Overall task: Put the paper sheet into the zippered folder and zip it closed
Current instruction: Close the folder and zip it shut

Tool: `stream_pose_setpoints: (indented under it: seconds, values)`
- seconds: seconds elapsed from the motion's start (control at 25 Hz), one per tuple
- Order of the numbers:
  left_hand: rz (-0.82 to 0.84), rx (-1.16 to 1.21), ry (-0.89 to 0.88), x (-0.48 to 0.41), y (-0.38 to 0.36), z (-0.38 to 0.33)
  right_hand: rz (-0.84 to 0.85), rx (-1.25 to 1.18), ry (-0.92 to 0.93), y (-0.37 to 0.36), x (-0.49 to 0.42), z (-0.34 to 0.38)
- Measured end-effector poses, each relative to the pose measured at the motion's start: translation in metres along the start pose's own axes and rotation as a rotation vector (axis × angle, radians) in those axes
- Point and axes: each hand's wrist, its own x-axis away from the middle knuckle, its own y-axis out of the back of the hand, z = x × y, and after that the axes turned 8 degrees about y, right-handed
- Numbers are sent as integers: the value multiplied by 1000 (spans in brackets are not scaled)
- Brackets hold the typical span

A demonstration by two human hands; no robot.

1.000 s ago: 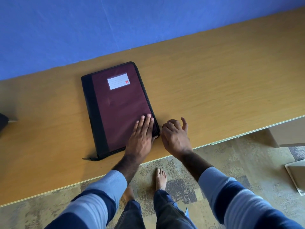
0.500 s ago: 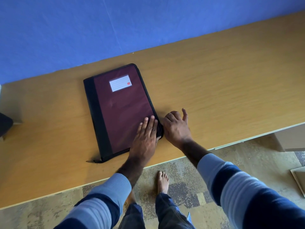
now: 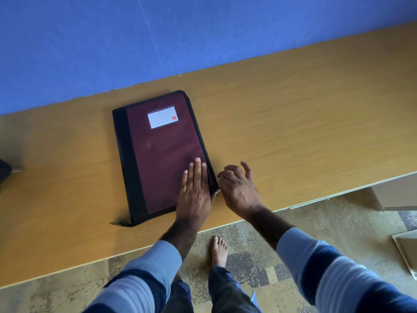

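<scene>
A maroon zippered folder [image 3: 162, 152] with a black spine and a white label lies shut on the wooden table [image 3: 293, 123]. My left hand [image 3: 195, 193] presses flat on its near right corner, fingers straight. My right hand [image 3: 238, 188] sits just right of that corner. Its thumb and forefinger pinch at the zipper on the folder's right edge, and the outer fingers are lifted. The pull itself is hidden under the fingers. A zipper tail [image 3: 117, 223] sticks out at the near left corner. No paper sheet is in view.
A blue wall [image 3: 158, 41] runs along the table's far edge. A dark object [image 3: 4, 171] shows at the left border. The table's near edge [image 3: 293, 207] runs under my wrists, with patterned floor, my feet and a flat box [image 3: 406, 251] below.
My right hand has shifted slightly along the folder's near right corner and its outer fingers have spread. My left hand stays flat on the cover.
</scene>
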Motion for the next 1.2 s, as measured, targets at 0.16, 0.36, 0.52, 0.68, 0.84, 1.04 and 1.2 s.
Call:
stream_pose_setpoints:
  seconds: [0.16, 0.36, 0.52, 0.68, 0.84, 1.04, 1.2]
  values:
    - [13, -6, -8, 0, 3, 0, -14, 5, -39, 0, 1, -2]
    - [7, -4, -2, 2, 6, -1, 14, 41, -142, -3, -19, -2]
    - [18, 0, -10, 5, 7, 0, 17, 68, -164, -4, -44, -8]
    - [-2, -12, -25, 5, 6, 2, 29, 119, -139, -6, -70, -18]
    - [39, -12, -41, 9, 6, 3, 51, 141, -141, -8, -98, -29]
    - [31, 18, -37, 15, 6, 6, 67, 178, -140, -11, -129, -38]
    - [1, 23, -47, 17, 5, 8, 88, 216, -135, -13, -147, -46]
